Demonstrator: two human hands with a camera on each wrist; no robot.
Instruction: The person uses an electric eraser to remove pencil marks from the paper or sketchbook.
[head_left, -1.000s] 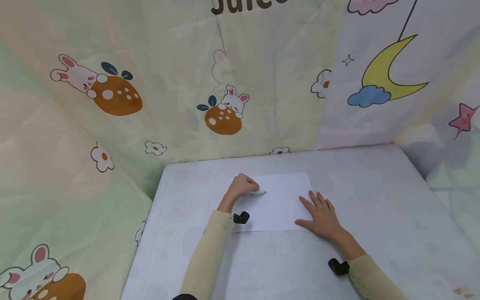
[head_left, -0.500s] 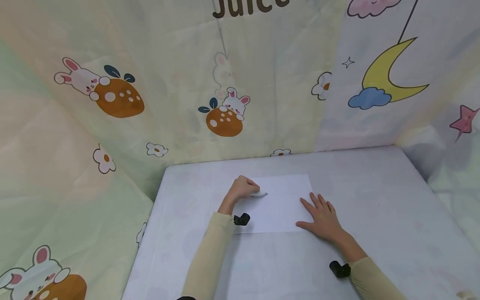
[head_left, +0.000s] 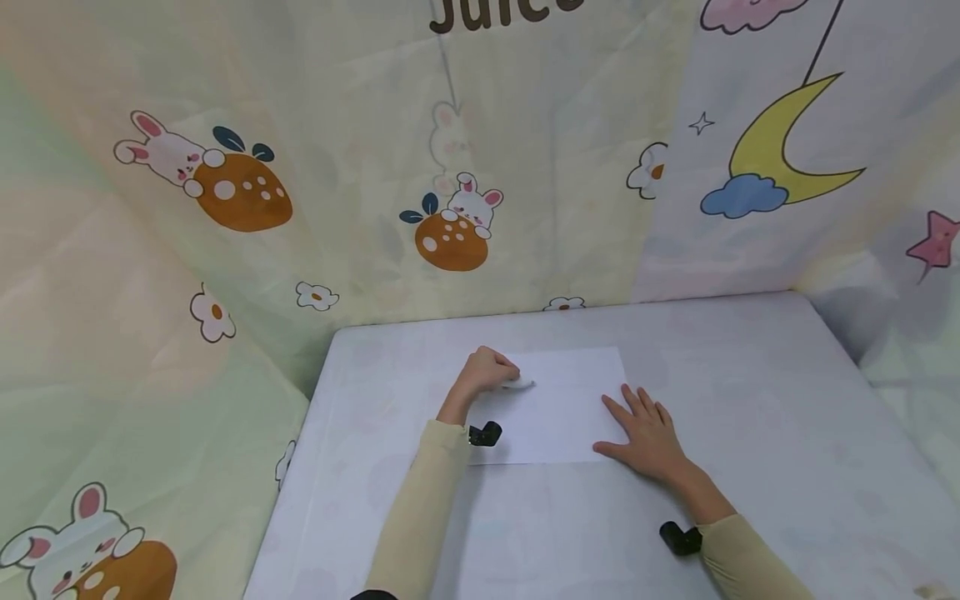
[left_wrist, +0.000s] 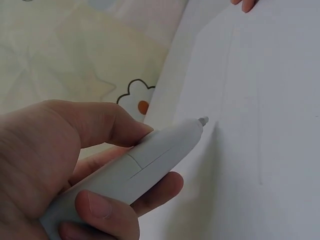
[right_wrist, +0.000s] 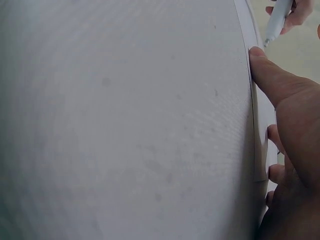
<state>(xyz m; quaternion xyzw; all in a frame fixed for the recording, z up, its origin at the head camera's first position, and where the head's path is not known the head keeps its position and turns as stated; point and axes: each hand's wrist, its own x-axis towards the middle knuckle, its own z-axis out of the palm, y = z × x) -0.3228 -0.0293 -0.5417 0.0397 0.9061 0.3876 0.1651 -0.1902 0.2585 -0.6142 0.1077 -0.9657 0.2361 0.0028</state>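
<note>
My left hand [head_left: 486, 372] grips a thick white pen [head_left: 517, 383] over the left part of a white sheet of paper [head_left: 558, 425]. In the left wrist view, thumb and fingers wrap the pen's body [left_wrist: 145, 160], and its small grey tip points away from the hand. The tip seems to be just off the paper, with a shadow beside it. Two faint straight lines run on the sheet there. My right hand [head_left: 647, 437] lies with spread fingers at the sheet's right edge. In the right wrist view its thumb [right_wrist: 272, 75] touches the paper's edge.
The sheet lies on a table with a pale cover [head_left: 750, 400]. A printed curtain [head_left: 555, 167] with rabbits, a moon and flowers hangs behind and at the sides. Black wrist cameras, one on the left wrist [head_left: 486, 433] and one on the right [head_left: 680, 538], sit below the hands.
The view shifts slightly. Both hands stay almost in place, the left still gripping the pen and the right still at the sheet's edge.
</note>
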